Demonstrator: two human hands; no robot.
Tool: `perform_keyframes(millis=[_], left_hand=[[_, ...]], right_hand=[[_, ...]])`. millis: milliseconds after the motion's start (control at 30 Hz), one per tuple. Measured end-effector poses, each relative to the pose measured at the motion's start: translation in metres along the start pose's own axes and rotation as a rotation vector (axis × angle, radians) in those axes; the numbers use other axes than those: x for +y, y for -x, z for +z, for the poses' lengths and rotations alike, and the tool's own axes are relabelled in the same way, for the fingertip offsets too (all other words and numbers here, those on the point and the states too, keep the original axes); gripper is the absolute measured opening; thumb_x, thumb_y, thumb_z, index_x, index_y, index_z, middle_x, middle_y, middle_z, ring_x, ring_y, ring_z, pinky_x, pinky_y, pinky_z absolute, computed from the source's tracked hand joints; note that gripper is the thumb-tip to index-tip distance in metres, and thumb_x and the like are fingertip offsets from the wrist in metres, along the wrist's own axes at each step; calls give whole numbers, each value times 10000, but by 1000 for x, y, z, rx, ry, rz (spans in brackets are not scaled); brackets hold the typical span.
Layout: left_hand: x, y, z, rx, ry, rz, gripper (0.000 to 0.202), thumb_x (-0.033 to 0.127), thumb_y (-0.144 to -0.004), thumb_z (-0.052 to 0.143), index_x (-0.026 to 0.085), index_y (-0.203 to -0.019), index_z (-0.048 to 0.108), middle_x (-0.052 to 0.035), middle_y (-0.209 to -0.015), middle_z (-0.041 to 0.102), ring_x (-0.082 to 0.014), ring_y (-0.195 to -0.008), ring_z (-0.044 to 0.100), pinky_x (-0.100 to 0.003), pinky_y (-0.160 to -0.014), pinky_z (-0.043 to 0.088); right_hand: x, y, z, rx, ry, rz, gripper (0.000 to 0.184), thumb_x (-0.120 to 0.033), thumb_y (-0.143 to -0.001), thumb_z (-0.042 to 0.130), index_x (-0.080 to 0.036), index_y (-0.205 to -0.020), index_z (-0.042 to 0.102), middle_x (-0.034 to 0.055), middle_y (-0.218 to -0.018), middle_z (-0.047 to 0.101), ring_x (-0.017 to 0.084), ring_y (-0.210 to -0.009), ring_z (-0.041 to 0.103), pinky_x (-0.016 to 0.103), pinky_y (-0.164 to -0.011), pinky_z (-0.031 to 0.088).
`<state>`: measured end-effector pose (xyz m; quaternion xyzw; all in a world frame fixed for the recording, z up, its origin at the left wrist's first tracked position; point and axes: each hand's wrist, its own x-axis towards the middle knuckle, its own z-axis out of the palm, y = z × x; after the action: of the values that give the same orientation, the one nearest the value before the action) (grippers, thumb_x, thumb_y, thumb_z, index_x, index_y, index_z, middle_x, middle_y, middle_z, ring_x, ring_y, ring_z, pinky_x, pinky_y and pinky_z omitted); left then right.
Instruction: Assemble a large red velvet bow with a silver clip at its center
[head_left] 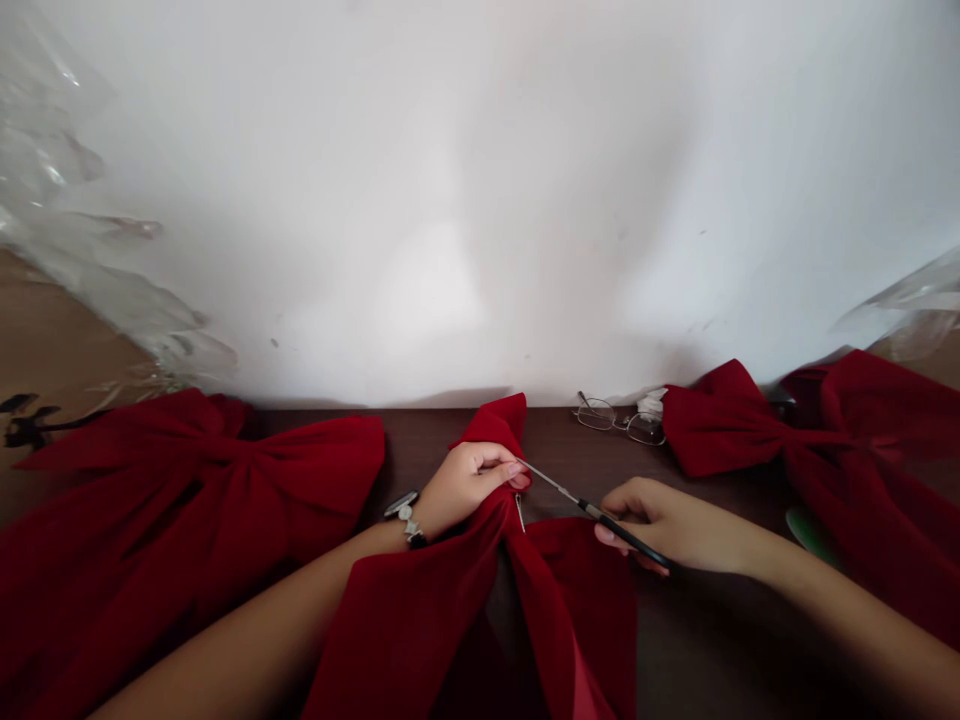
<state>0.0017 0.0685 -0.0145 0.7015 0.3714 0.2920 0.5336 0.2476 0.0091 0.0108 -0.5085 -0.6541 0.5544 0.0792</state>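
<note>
My left hand, with a watch on the wrist, is closed around the pinched middle of a dark red fabric bow lying on the dark brown table. My right hand grips a thin metal tool with a black handle. The tool's shiny tip reaches the pinched fabric right at my left fingers. A thin metal wire or pin hangs just below that spot.
A large finished red bow lies at the left, another red bow at the right. Eyeglasses rest against the white wall. Clear plastic wrap sits at the far left and far right.
</note>
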Motion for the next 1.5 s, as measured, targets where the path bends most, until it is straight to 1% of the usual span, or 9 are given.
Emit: perform_keyframes(millis=[167, 300, 500, 733, 967, 1167, 1400, 1500], left_hand=[[0, 1, 0, -6, -2, 3, 245, 305, -853, 566, 92, -810, 679, -98, -827, 729, -159, -781, 677, -216, -733, 510], [1, 1, 0, -6, -10, 9, 249, 312, -850, 569, 94, -804, 680, -97, -825, 730, -163, -784, 677, -220, -736, 511], [0, 1, -1, -8, -18, 10, 261, 333, -850, 567, 101, -808, 680, -93, -827, 733, -166, -784, 681, -223, -735, 514], [-2, 1, -1, -8, 7, 20, 271, 353, -840, 577, 105, -800, 680, -91, -817, 729, -169, -782, 679, -240, -752, 519], [-1, 1, 0, -12, 2, 12, 291, 376, -839, 575, 107, -814, 683, -98, -834, 733, -178, -790, 680, -249, -752, 519], [-2, 1, 0, -9, -19, 26, 295, 378, -844, 568, 107, -809, 680, -93, -836, 732, -176, -788, 678, -249, -748, 517], [-1, 0, 0, -11, -11, 11, 289, 365, -846, 567, 100, -806, 675, -101, -831, 730, -176, -788, 678, -246, -749, 515], [-1, 1, 0, -8, -9, 4, 290, 368, -843, 571, 99, -803, 674, -100, -826, 729, -174, -784, 677, -248, -751, 516]], right_hand=[[1, 0, -1, 13, 22, -6, 412, -516, -794, 591, -154, -631, 477, -43, -485, 436, 69, -429, 392, 175, -416, 283], [2, 0, 1, 11, 11, 6, 426, -538, -785, 590, -154, -635, 483, -45, -478, 430, 71, -428, 387, 176, -412, 270], [2, 0, 4, 31, -9, 17, 439, -561, -766, 602, -151, -651, 496, -44, -510, 435, 69, -441, 381, 178, -421, 284], [3, -2, 2, 15, -8, 2, 473, -595, -763, 590, -155, -622, 485, -48, -488, 417, 68, -428, 371, 186, -414, 271], [0, -1, 3, 50, 20, 37, 458, -584, -748, 614, -153, -639, 502, -40, -496, 450, 72, -433, 398, 182, -415, 299], [-2, 0, 2, 44, 15, 23, 463, -582, -752, 608, -158, -617, 480, -51, -484, 419, 69, -423, 388, 182, -408, 298], [0, -2, 6, 33, -34, 2, 471, -590, -758, 597, -158, -620, 471, -50, -482, 425, 64, -418, 379, 176, -397, 269], [0, -3, 7, 38, -19, 2, 477, -591, -760, 593, -161, -610, 453, -50, -476, 418, 61, -411, 370, 175, -389, 255]])
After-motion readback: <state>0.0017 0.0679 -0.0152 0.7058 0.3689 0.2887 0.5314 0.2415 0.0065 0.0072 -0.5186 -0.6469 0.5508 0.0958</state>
